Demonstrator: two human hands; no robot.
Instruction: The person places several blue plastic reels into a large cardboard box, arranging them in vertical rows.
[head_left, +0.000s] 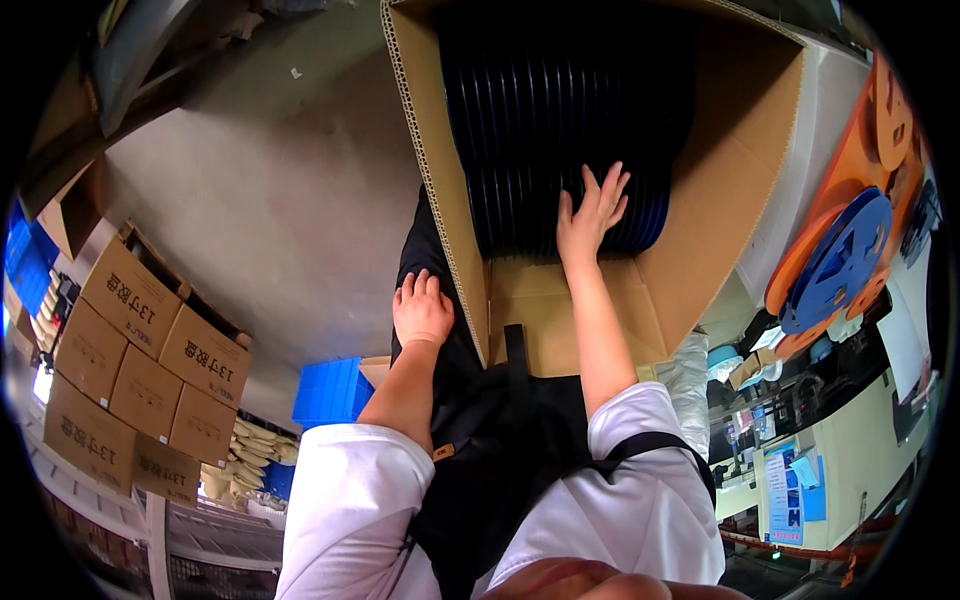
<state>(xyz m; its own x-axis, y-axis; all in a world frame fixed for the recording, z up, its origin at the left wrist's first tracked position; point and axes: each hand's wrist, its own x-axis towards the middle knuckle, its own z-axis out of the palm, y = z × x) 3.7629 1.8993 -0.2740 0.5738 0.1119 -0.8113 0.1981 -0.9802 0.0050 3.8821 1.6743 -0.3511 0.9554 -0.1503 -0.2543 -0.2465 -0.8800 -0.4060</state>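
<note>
An open cardboard box (735,190) stands in front of me, tilted in the view. Packed inside it is a row of thin, dark blue plastic reels (520,130), edge up and side by side. My right hand (592,215) reaches into the box with its fingers spread, against or just over the edges of the reels, gripping nothing; exact contact is hard to tell. My left hand (422,308) lies flat on my black-clad left leg (418,240), beside the outer wall of the box, and holds nothing. Deep shadow hides the far reels.
Several closed cartons (125,300) are stacked at the left. A blue bin (332,392) stands on the floor near my left arm. On the right, a blue reel (845,255) lies against orange discs (800,265), above a cluttered desk (860,470).
</note>
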